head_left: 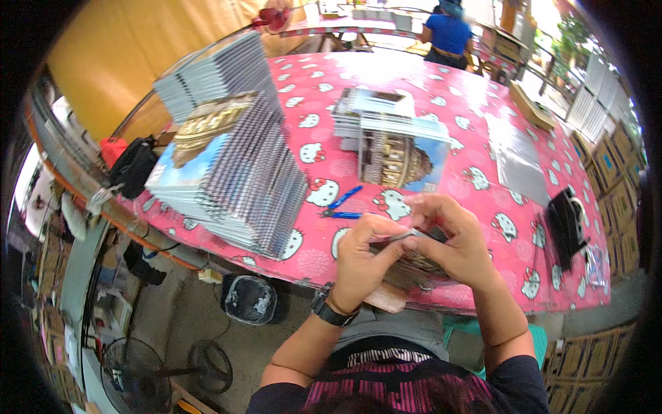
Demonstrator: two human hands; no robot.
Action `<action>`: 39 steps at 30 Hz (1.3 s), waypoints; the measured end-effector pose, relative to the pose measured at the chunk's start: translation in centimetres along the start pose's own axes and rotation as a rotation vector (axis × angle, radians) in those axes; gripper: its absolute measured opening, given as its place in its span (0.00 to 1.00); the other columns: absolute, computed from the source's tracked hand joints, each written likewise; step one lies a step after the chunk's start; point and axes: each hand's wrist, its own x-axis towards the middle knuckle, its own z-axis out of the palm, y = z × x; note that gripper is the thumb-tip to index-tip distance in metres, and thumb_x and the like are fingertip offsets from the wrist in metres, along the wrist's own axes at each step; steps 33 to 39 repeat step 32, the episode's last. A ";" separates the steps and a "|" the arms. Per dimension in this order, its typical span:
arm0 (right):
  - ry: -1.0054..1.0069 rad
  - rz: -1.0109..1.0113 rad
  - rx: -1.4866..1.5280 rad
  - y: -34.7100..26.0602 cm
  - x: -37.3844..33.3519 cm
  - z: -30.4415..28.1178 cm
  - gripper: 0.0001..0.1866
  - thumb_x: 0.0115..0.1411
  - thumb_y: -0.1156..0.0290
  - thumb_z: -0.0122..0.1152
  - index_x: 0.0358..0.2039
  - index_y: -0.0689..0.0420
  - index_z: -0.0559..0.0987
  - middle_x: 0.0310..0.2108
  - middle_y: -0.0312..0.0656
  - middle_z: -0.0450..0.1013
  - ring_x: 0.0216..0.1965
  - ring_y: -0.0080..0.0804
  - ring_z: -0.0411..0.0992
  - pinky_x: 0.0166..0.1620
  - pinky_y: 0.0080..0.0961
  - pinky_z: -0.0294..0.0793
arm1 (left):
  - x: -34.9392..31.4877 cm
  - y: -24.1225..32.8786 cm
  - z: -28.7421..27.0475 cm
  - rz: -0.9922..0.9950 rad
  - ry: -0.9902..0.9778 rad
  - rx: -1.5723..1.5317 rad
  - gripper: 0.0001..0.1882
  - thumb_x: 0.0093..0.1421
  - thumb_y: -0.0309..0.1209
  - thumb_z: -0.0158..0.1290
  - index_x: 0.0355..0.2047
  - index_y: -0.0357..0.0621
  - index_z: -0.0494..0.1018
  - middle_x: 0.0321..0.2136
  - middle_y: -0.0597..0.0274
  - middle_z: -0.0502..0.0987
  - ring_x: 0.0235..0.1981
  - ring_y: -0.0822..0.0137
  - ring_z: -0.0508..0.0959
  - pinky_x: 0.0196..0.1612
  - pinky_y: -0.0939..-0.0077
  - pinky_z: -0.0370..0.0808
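Note:
Both my hands meet at the near edge of the table, thumbs and fingers pinched together. Between them is a thin item with a dark, brown-patterned surface (416, 259), seen nearly edge-on and mostly covered, so its kind is unclear. My left hand (365, 259) closes on its left side, a black watch on the wrist. On its other side my right hand (455, 241) is closed too. Just beyond my left hand lie blue-handled cutting pliers (341, 215), handles spread. Farther off, spiral-bound notebooks (396, 159) with a domed-building cover lie in a small stack.
Tall stacks of spiral-bound notebooks (241, 179) stand on the left of the pink patterned tablecloth (317, 265). At the right are clear plastic sheets (517, 162) and a black holder (567, 221). A bin (249, 300) and a fan (138, 372) stand below left. Another person (448, 34) sits far back.

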 end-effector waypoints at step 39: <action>0.240 -0.069 -0.730 15.9 10.2 -6.8 0.17 0.54 0.71 0.61 0.46 0.54 0.76 0.48 0.45 0.72 0.51 0.35 0.68 0.52 0.38 0.66 | 7.6 9.2 -32.3 -0.051 0.615 0.775 0.20 0.57 0.40 0.56 0.46 0.42 0.75 0.53 0.49 0.70 0.46 0.58 0.73 0.53 0.66 0.66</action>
